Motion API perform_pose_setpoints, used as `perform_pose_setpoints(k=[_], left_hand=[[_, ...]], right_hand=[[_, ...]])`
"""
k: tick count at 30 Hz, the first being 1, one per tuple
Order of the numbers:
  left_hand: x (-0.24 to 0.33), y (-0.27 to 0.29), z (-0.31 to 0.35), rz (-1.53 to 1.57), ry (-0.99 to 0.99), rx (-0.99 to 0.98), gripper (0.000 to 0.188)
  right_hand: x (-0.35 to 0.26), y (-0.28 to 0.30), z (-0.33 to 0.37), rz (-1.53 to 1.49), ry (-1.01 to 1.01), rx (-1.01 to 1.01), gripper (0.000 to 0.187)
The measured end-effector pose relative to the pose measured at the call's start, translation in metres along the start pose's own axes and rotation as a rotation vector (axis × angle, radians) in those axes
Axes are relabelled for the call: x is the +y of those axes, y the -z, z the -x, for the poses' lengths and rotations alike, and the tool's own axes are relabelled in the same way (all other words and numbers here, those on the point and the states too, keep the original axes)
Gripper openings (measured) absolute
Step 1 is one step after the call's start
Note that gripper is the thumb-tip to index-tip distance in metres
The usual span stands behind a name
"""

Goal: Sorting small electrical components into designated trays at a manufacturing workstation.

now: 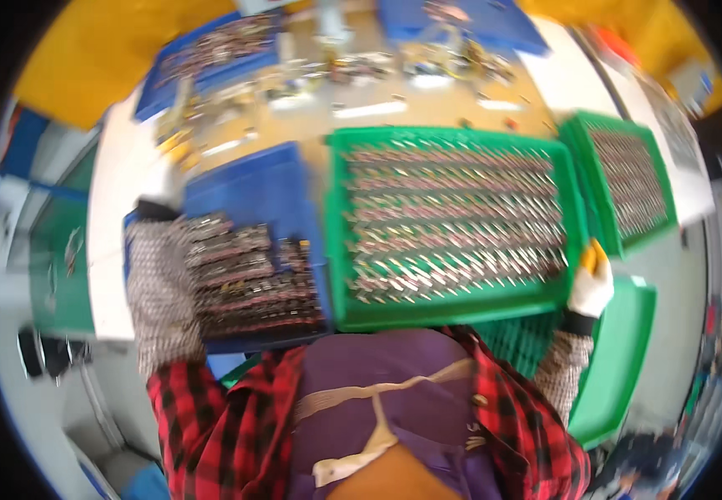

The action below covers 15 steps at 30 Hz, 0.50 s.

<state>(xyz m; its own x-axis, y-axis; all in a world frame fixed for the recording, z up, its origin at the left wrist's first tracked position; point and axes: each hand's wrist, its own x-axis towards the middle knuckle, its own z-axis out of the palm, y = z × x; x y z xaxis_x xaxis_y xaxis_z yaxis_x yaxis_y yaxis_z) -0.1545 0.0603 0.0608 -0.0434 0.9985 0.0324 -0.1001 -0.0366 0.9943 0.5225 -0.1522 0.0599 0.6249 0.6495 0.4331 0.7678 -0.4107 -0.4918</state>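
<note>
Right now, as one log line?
left hand: by nearer blue tray | right hand: at right edge of large green tray | grips: unclear

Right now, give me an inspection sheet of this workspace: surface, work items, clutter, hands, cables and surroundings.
Surface: white worktop, visible at left.
Work items: large green tray with rows of small parts; near blue tray with darker parts; smaller green tray at right.
Clutter: blurred small items beyond the trays.
Hands: left hand by the near blue tray's left side; right hand at the large green tray's right rim; grip unclear.
Cables: nothing seen clearly.
Surroundings: gray floor at right.
</note>
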Motion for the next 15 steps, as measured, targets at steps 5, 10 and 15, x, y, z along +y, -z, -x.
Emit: perform_pose_setpoints(k=[5,10,15], left_hand=[[-0.018,-0.054,-0.086,-0.456,0.045,0.198,0.029],[-0.034,-0.068,-0.123,-0.848,0.157,0.257,0.024],[-0.033,-0.083,-0.138,-1.315,0.190,0.139,0.024]], right_hand=[[0.028,-0.012,0.009,-0.212,-0.143,-0.006,0.024],[0.053,-0.025,0.009,-0.491,-0.210,-0.006,0.026],[0.044,-0.022,0.008,-0.378,-0.230,-0.035,0.025]])
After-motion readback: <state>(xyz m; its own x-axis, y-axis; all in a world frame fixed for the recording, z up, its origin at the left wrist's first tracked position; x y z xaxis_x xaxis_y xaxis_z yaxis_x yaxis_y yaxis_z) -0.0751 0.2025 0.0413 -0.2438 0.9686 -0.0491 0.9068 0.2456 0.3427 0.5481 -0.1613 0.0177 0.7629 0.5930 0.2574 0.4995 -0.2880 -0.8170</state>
